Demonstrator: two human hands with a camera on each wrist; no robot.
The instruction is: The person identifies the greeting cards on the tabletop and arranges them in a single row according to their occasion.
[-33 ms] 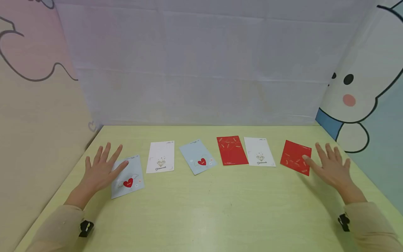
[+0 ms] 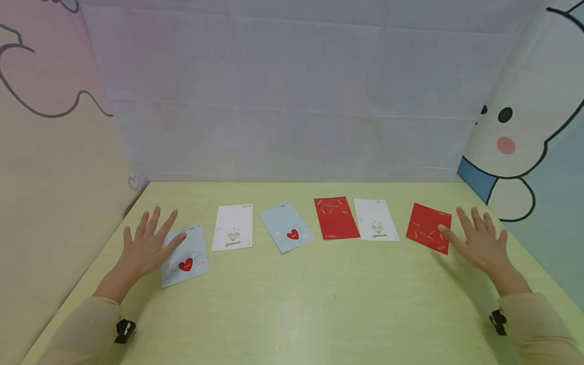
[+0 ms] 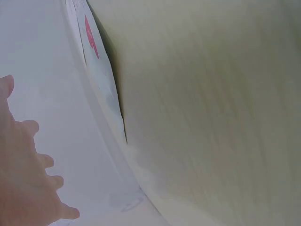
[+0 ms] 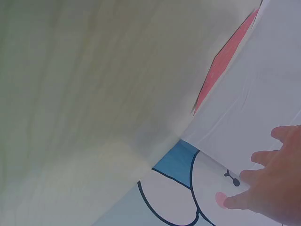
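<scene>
Left hand (image 2: 148, 247): fingers spread flat, thumb on pale-blue heart card (image 2: 186, 257), nearest on desk (image 2: 292, 309). Right hand (image 2: 479, 239): spread flat, thumb tip at red card (image 2: 426, 227). Farther between: four more cards in a row.

Two white cards (image 2: 232, 227) (image 2: 376, 219) on the table (image 2: 292, 304) carry a script word under a diamond drawing; it is too small to read.

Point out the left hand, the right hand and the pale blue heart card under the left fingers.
left hand (image 2: 147, 247), head view, back of the hand.
right hand (image 2: 480, 242), head view, back of the hand.
pale blue heart card (image 2: 189, 259), head view, lower half beside the red heart.
</scene>
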